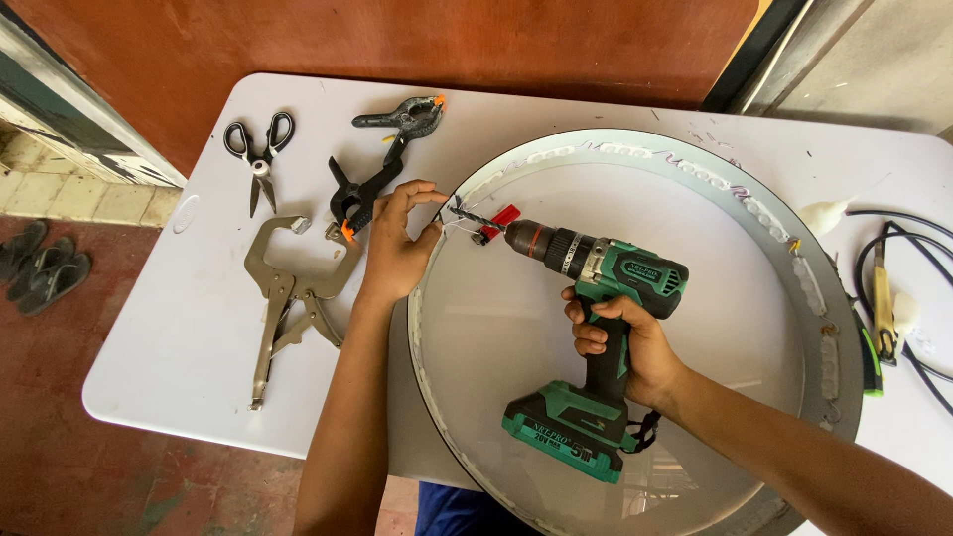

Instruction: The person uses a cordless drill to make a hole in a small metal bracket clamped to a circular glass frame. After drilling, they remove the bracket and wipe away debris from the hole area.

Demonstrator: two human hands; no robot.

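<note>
A white plastic table (179, 328) carries a large round metal frame (842, 328) with a milky flat panel. The right hand (625, 347) wraps its grip around a green-and-black cordless drill (596, 298), bit meeting the rim just beside the left hand's (397, 248) narrow pinch on thin wires. Around the far rim, pale glue blobs already sit. Beyond the left grip lie steel locking pliers (288, 298), black spring clamps (382, 159) and scissors (258, 149).

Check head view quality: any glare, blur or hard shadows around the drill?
Head view: soft, even daylight, with faint shadows under the locking pliers and scissors; mild sheen on the round white panel, no blown-out glare; cordless drill and both hands sharp; slight wide-angle bowing at the table edges.
</note>
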